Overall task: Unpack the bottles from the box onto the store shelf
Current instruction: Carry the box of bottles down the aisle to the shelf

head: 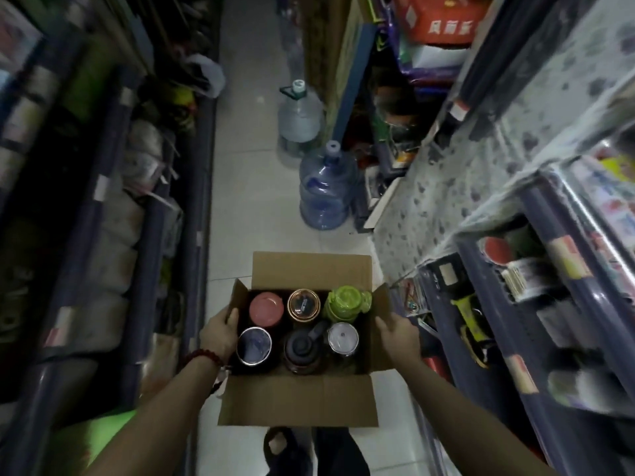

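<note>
Shelves line both sides of a narrow aisle: the left shelf (113, 207) is dim and packed with pale bagged goods, and the right shelf (536, 304) carries a patterned liner on one tier and mixed small goods below it. The tiled floor (247, 173) runs between them.

Two big water jugs stand on the floor by the right shelf. The blue jug (326, 190) is nearer; the clear jug (299, 121), with a green handle at its neck, stands just behind it.

The box (299, 400) is open cardboard, its four flaps spread outward, and sits in the middle of the aisle in front of the person. It holds six bottles, upright, in two rows of three, packed close together. The far row, from left, has a pink lid (266, 309), a copper-rimmed lid (303, 304) and a green lid (348, 302). The near row has a silver-rimmed lid (254, 345), a black lid (302, 348) with a loop handle, and a white lid (343, 338).

The left hand (220, 334) grips the box's left wall, fingers curled over the edge beside the silver-rimmed lid; a red bead bracelet (202, 355) circles the wrist. The right hand (398, 334) clasps the right flap, thumb on top. Whether the box rests on the floor or is lifted cannot be told.

A dark shoe (281, 448) shows at the bottom edge, below the near flap.
</note>
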A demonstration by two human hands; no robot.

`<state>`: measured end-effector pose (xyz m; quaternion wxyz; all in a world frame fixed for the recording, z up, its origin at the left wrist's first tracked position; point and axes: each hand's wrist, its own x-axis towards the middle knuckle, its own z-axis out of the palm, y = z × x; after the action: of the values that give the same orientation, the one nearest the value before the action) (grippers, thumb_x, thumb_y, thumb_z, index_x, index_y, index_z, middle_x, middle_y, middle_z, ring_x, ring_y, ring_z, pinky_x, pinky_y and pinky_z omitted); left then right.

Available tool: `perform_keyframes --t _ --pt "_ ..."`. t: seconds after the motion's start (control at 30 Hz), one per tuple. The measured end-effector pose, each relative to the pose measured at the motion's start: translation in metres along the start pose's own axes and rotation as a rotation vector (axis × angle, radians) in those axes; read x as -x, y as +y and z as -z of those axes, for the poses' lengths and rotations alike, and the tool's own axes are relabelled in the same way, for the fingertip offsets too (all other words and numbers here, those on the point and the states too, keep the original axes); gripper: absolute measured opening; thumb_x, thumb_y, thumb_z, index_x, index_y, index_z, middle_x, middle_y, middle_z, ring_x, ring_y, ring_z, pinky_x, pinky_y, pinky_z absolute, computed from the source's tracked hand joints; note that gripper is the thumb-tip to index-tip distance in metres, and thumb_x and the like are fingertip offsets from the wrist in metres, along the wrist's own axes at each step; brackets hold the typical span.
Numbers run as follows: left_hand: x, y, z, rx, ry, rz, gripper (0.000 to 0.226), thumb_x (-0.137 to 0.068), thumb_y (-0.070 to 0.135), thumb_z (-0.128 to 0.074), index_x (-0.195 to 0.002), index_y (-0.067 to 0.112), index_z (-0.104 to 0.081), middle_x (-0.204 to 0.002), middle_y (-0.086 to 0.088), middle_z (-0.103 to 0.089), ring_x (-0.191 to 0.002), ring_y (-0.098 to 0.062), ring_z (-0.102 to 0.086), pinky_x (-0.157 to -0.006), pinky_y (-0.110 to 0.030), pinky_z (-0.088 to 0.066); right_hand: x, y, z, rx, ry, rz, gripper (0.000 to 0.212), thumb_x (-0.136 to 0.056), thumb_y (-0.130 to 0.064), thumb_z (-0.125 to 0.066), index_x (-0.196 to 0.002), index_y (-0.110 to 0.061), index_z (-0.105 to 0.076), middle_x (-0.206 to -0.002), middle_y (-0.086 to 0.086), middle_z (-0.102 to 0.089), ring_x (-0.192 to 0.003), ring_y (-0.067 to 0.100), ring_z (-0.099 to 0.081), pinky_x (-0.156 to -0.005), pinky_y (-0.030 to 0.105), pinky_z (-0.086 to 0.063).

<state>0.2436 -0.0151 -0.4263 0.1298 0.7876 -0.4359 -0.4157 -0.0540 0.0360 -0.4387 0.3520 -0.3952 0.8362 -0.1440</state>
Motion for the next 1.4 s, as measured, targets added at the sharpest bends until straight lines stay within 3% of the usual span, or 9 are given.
perform_keyframes --t 0.13,0.27,0.57,0.7,0.8,0.97,1.23,1.4 --pt "-0.047 -0.004 -0.019 0.061 0.024 0.049 0.038 -0.099 0.021 -0.043 -0.131 0.003 -0.054 -0.133 -0.021 -0.056 -0.123 -0.037 -0.050 -0.098 -0.033 -0.037 -0.062 -0.006 -0.026 0.029 -0.034 0.063 0.027 -0.095 -0.021 -0.057 -0.103 0.001 -0.067 -0.097 0.022 -0.070 -0.093 0.037 -0.065 -0.064 0.027 -0.032" --pt "-0.101 -0.018 -0.043 0.056 0.016 0.089 0.039 -0.100 0.026 -0.042 -0.133 0.011 -0.053 -0.135 -0.018 -0.055 -0.123 -0.036 -0.050 -0.099 -0.033 -0.036 -0.116 -0.008 -0.059 0.083 -0.038 0.060 0.028 -0.095 -0.026 -0.055 -0.105 -0.002 -0.067 -0.096 0.020 -0.070 -0.090 0.036 -0.065 -0.064 0.026 -0.033" --pt "-0.230 -0.083 -0.124 0.084 -0.001 0.105 0.036 -0.099 0.025 -0.043 -0.129 0.009 -0.057 -0.126 -0.020 -0.061 -0.116 -0.036 -0.055 -0.098 -0.037 -0.040 -0.224 0.040 -0.178 0.036 -0.030 0.078 0.025 -0.095 -0.023 -0.056 -0.104 -0.003 -0.068 -0.094 0.016 -0.072 -0.084 0.030 -0.066 -0.066 0.028 -0.045" --pt "-0.291 -0.126 -0.163 0.128 -0.026 0.113 0.040 -0.094 0.037 -0.047 -0.124 0.014 -0.061 -0.119 -0.018 -0.065 -0.108 -0.036 -0.059 -0.098 -0.049 -0.046 -0.268 0.067 -0.230 0.050 -0.023 0.093 0.026 -0.096 -0.023 -0.055 -0.111 -0.005 -0.068 -0.099 0.014 -0.072 -0.090 0.031 -0.066 -0.065 0.024 -0.039" --pt "-0.322 -0.150 -0.191 0.079 -0.013 0.077 0.035 -0.098 0.031 -0.044 -0.123 0.011 -0.060 -0.118 -0.019 -0.064 -0.108 -0.036 -0.058 -0.097 -0.047 -0.046 -0.293 0.084 -0.261 0.049 -0.006 0.095 0.028 -0.096 -0.023 -0.054 -0.115 -0.006 -0.066 -0.104 0.015 -0.072 -0.093 0.031 -0.066 -0.070 0.024 -0.037" --pt "-0.362 -0.179 -0.230 0.032 0.058 0.045 0.036 -0.099 0.025 -0.042 -0.124 0.007 -0.059 -0.121 -0.023 -0.062 -0.112 -0.040 -0.055 -0.096 -0.043 -0.041 -0.322 0.108 -0.302 0.041 0.017 0.117 0.027 -0.097 -0.021 -0.053 -0.114 -0.006 -0.067 -0.103 0.014 -0.072 -0.093 0.032 -0.065 -0.056 0.021 -0.034" --pt "-0.391 -0.214 -0.266 0.048 0.105 0.051 0.035 -0.100 0.024 -0.041 -0.123 0.005 -0.059 -0.119 -0.021 -0.063 -0.110 -0.038 -0.056 -0.090 -0.037 -0.039 -0.357 0.140 -0.354 0.035 0.038 0.109 0.027 -0.096 -0.026 -0.054 -0.112 -0.010 -0.069 -0.095 0.012 -0.073 -0.087 0.031 -0.068 -0.069 0.031 -0.049" --pt "-0.403 -0.223 -0.265 -0.011 0.121 0.032 0.037 -0.100 0.028 -0.040 -0.122 0.004 -0.057 -0.117 -0.022 -0.063 -0.108 -0.039 -0.056 -0.085 -0.034 -0.036 -0.366 0.154 -0.359 0.007 0.084 0.113 0.026 -0.096 -0.025 -0.054 -0.105 -0.005 -0.068 -0.091 0.014 -0.072 -0.083 0.032 -0.066 -0.064 0.027 -0.039"
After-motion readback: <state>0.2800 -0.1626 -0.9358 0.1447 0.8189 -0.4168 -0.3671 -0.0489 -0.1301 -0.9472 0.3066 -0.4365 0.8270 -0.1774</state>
